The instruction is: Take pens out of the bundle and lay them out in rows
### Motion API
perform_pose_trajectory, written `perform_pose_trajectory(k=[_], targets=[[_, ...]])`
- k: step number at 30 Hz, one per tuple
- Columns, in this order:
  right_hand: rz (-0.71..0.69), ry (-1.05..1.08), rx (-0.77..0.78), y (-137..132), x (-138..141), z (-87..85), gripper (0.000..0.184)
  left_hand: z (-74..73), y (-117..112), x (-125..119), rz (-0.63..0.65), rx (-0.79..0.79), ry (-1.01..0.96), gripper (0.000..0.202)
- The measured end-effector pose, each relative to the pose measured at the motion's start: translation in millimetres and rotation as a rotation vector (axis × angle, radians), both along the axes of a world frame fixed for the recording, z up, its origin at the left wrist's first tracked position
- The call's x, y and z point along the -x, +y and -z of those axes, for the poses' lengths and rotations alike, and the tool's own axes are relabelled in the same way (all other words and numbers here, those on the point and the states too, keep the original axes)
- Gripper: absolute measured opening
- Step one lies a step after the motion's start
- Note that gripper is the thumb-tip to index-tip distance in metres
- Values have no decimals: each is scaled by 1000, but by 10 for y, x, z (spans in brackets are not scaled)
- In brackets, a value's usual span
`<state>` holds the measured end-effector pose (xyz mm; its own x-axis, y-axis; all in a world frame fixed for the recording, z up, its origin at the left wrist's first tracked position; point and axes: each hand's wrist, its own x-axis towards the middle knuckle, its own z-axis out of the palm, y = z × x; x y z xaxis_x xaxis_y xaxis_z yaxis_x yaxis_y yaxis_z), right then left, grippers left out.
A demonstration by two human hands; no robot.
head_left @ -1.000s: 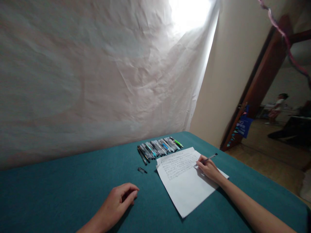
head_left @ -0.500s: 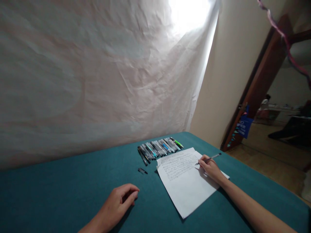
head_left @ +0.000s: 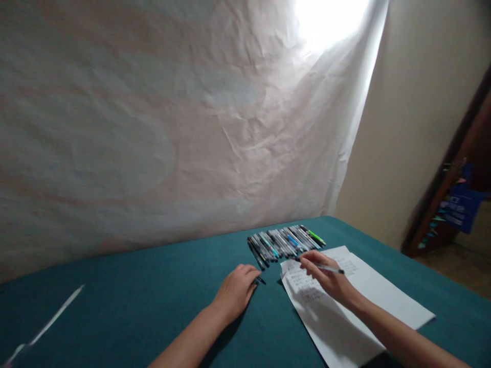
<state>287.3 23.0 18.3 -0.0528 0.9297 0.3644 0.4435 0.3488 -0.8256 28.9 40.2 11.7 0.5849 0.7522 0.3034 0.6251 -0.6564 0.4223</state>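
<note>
One view, head camera, looking down across a teal-covered bench (head_left: 134, 306).

Left hand (head_left: 235, 292): lower centre of the frame, palm down on the bench, fingers stretched forward and slightly bent. Its fingertips (head_left: 253, 276) meet a small dark cap (head_left: 261, 280) lying on the cloth. Whether the cap is pinched or only touched cannot be told.

Right hand (head_left: 328, 281): just right of centre, closed around a pen (head_left: 330, 269), which lies nearly level with its dark tip pointing toward the left of the frame. The hand rests over the upper left corner of a sheet of paper (head_left: 376, 296). The sheet carries lines of handwriting near its top and runs toward the lower right of the frame.

Surroundings: a row of pens (head_left: 286, 241) lies side by side on the bench just above both hands, apart from the sheet. A creased white cloth (head_left: 172, 128) hangs behind the bench. A thin white strip (head_left: 49, 319) lies at the lower left. A dark door frame (head_left: 448, 184) stands at the right edge.
</note>
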Motion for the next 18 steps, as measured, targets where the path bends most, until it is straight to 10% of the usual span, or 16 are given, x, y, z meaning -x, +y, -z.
perform_pose_trajectory(k=[6, 18], targets=[[-130, 140, 109, -90, 588, 76, 34, 183, 99, -54, -57, -15, 48, 29], [-53, 369, 253, -71, 592, 314, 30, 204, 88, 49, -36, 184, -369, 26]])
